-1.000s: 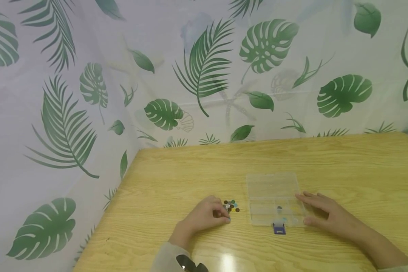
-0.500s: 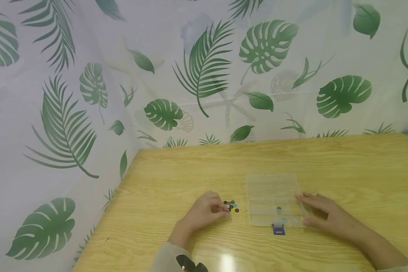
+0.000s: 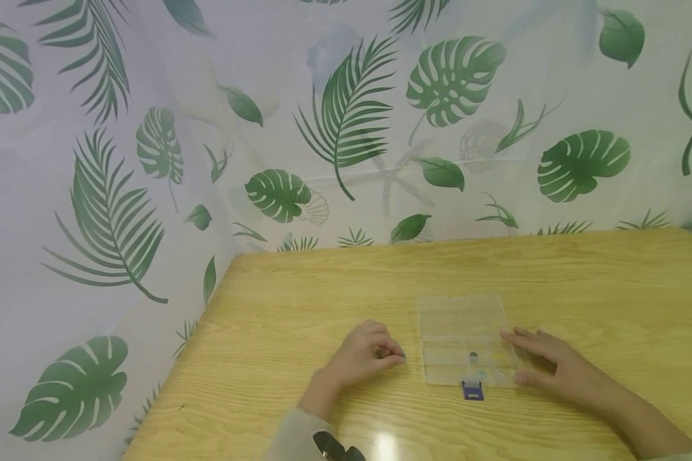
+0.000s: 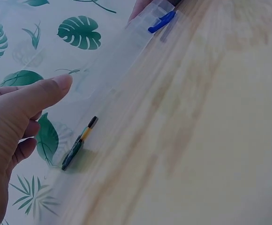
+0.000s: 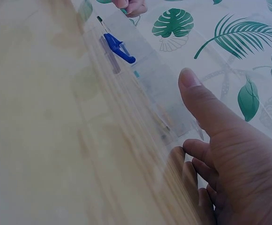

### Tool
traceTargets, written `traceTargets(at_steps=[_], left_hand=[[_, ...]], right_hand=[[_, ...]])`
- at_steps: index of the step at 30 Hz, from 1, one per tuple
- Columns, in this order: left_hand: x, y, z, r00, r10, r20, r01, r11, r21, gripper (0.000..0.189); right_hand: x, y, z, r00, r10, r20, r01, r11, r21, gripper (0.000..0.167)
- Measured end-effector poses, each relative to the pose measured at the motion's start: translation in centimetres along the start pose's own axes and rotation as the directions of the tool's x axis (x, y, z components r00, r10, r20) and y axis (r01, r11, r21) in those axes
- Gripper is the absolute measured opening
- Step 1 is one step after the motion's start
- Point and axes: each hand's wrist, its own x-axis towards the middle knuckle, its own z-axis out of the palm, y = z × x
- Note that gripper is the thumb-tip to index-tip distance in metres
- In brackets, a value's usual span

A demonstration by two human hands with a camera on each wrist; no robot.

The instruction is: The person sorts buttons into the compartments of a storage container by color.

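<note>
My left hand (image 3: 364, 355) pinches a small teal disc (image 3: 404, 356) between thumb and fingertips, just left of the clear compartment box (image 3: 429, 374). In the left wrist view, a pile of small coloured discs (image 4: 79, 143) lies on the table beyond that hand; in the head view the hand covers most of it. The box lies with its lid (image 3: 461, 315) folded back. Inside it are a dark disc (image 3: 474, 356), a light blue disc (image 3: 482, 373) and a faint yellow one (image 3: 500, 354). My right hand (image 3: 559, 365) touches the box's right edge with straight fingers.
A blue latch (image 3: 473, 390) sticks out from the front of the box. The wooden table (image 3: 323, 288) ends at a leaf-printed cloth (image 3: 369, 115) behind and at the left.
My left hand has gone from the disc pile rightward towards the box, carrying the teal disc and now covering the pile in the head view. The right hand and box have stayed put.
</note>
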Motion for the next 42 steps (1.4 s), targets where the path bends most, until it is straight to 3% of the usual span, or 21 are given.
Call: traceTargets(at_steps=[6,14,23,33,42], left_hand=[[1.3,1.0,0.7,0.996,0.086,-0.013,-0.086,0.996,0.025,0.006],[3.0,1.7,1.9,0.981,0.188,-0.044,-0.185,0.981,0.066,0.007],[5.0,3.1,3.4,0.968,0.250,-0.036,-0.242,0.959,0.144,0.007],[7.0,4.6,4.6,0.943,0.321,-0.084,-0.296,0.929,0.221,0.009],[7.3,5.5,5.3,0.953,0.298,-0.054,-0.284,0.940,0.191,0.009]], right_hand=[[0.0,0.0,0.0,0.998,0.056,0.020,-0.057,0.996,0.069,0.061],[0.0,0.0,0.1,1.000,0.018,0.005,-0.018,0.999,0.028,0.062],[0.0,0.1,-0.1,0.998,0.058,0.016,-0.059,0.995,0.076,0.060],[0.1,0.1,-0.1,0.999,0.050,0.006,-0.051,0.997,0.053,0.060],[0.1,0.2,-0.1,0.997,0.078,0.017,-0.079,0.996,0.045,0.060]])
